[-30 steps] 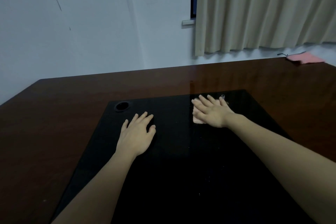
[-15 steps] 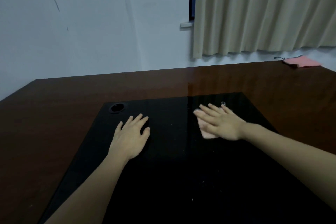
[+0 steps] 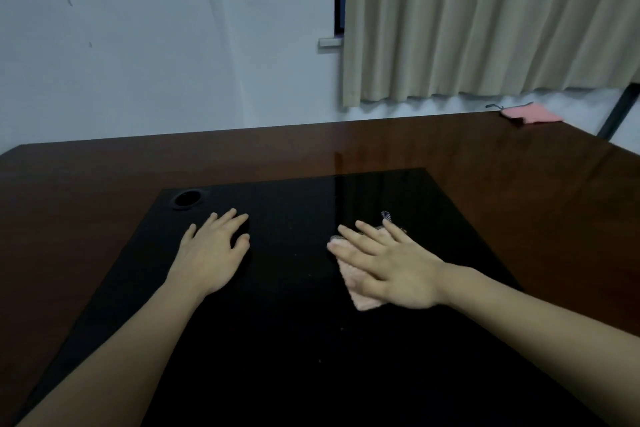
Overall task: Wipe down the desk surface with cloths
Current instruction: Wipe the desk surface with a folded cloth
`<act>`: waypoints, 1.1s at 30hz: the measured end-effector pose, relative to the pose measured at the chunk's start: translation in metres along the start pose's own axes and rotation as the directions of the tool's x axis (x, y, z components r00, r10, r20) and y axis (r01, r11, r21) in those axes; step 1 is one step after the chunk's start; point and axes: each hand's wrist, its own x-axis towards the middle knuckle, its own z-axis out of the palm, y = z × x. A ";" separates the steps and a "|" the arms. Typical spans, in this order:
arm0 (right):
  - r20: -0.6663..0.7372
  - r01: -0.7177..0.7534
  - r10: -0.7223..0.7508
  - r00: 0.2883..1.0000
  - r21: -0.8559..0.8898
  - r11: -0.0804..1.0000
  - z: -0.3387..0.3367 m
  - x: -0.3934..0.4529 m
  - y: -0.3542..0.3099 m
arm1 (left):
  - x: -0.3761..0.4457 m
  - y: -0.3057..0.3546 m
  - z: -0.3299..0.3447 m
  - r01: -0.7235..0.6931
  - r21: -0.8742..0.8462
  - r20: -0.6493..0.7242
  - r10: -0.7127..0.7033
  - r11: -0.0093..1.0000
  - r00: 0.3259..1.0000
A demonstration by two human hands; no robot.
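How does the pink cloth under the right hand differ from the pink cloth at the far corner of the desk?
The near cloth lies on the black panel, pressed flat under the right hand; the far cloth lies untouched on the brown desk. The near one is mostly hidden by the hand, the far one fully in view. Both are pink.

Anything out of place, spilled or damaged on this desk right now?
Nothing spilled or damaged. The right hand presses a pink cloth flat on the black mat; the left hand rests flat and bare beside it. A second pink cloth lies unused at the desk's far right corner. Small pale specks dot the mat.
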 end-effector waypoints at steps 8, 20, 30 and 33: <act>-0.053 -0.166 0.167 0.984 0.032 0.986 -0.009 0.025 0.058 | -0.004 0.002 0.003 -0.023 0.016 -0.069 0.024 1.000 0.997; -0.019 -0.038 0.039 0.999 0.017 0.999 -0.002 0.010 0.035 | -0.006 0.044 -0.010 -0.077 0.074 -0.098 0.084 0.994 0.992; -0.041 -0.174 0.174 0.984 0.026 0.984 -0.016 0.029 0.101 | 0.018 0.133 0.029 -0.115 -0.115 0.013 0.118 0.987 0.993; -0.051 -0.287 0.291 0.955 0.069 0.955 -0.025 0.067 0.131 | 0.021 0.131 0.034 -0.108 -0.121 0.008 0.110 0.987 0.994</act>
